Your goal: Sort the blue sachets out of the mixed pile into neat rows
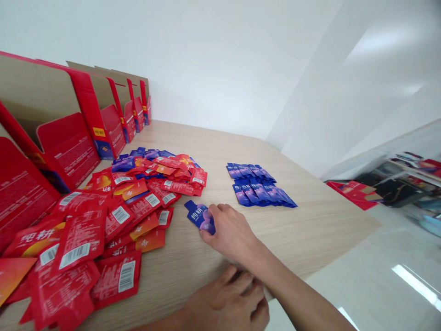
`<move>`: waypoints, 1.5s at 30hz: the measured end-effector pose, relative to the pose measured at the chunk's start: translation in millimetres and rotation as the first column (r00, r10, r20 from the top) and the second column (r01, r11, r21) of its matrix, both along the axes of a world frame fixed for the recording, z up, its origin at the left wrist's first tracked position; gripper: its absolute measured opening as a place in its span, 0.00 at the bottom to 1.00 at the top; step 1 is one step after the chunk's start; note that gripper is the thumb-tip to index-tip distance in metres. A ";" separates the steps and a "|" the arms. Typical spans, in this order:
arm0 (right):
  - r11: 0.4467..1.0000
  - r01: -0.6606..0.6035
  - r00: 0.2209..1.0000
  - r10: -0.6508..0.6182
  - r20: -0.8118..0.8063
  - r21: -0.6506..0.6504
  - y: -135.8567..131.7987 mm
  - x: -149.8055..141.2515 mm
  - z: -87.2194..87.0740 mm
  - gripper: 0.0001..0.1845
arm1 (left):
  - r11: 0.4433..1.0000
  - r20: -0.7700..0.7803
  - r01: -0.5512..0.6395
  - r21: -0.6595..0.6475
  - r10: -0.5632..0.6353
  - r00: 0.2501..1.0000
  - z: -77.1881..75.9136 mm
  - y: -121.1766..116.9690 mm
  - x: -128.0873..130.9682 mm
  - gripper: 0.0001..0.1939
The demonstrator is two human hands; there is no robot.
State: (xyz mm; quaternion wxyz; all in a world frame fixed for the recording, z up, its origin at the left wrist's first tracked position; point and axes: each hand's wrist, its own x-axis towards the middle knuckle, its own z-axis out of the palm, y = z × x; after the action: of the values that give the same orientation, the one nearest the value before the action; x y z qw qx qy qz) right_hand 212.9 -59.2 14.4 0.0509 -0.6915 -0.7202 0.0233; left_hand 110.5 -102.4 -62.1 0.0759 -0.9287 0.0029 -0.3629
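My right hand (pixel 230 230) is closed, with thumb and fingers pinching the lower end of a purple pouch (pixel 196 214) just right of the red pile. The pouch lies at a slant, its narrow top pointing away to the left. Below my right wrist rests my left hand (pixel 234 301) near the table's front edge. Its fingers are loosely bent and slightly apart, and nothing shows in them. Red pouches (pixel 131 207) lie in a loose heap to the left. To the right, purple pouches overlap in a back row (pixel 250 171) and a front row (pixel 263 193).
Open red cardboard boxes (pixel 69 149) line the left side of the wooden table (pixel 206 140). More purple pouches (pixel 126 162) lie at the heap's far end. White walls stand behind. A red tray (pixel 354 193) and a cluttered shelf are beyond the table's right edge.
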 end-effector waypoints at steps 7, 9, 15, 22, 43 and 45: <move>0.952 0.240 0.970 -0.242 -0.014 0.192 -14.9 81.0 42.2 0.12 | 0.999 -0.033 -0.001 0.053 0.002 0.999 1.0 1.6 -2.8 0.05; 0.886 0.397 0.908 -0.417 0.040 0.239 -8.9 119.6 52.8 0.15 | 0.998 -0.052 0.008 0.060 -0.005 0.999 1.7 1.6 -2.7 0.05; 0.742 0.646 0.725 -0.670 0.158 0.180 21.2 196.9 42.4 0.20 | 0.997 -0.056 0.008 0.081 -0.004 0.998 0.5 2.1 -1.8 0.06; 0.708 0.697 0.690 -0.705 0.162 0.113 34.8 200.8 19.7 0.22 | 0.996 -0.027 0.019 0.090 -0.017 0.999 -4.3 4.7 -0.3 0.06; 0.774 0.626 0.742 -0.630 0.229 0.098 50.1 197.1 13.9 0.27 | 0.996 -0.015 -0.028 0.087 0.030 0.999 -7.4 6.7 6.1 0.07; 0.851 0.495 0.835 -0.521 0.176 0.174 58.3 175.6 22.3 0.22 | 0.997 0.007 -0.037 0.069 0.037 0.999 -10.4 6.3 7.3 0.07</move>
State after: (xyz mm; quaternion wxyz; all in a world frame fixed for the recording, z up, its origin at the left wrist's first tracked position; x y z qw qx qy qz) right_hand 388.4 -0.9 36.7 0.0186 -0.8518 -0.5117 -0.1104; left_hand 117.8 -96.1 -72.6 0.1148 -0.9244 -0.0018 -0.3638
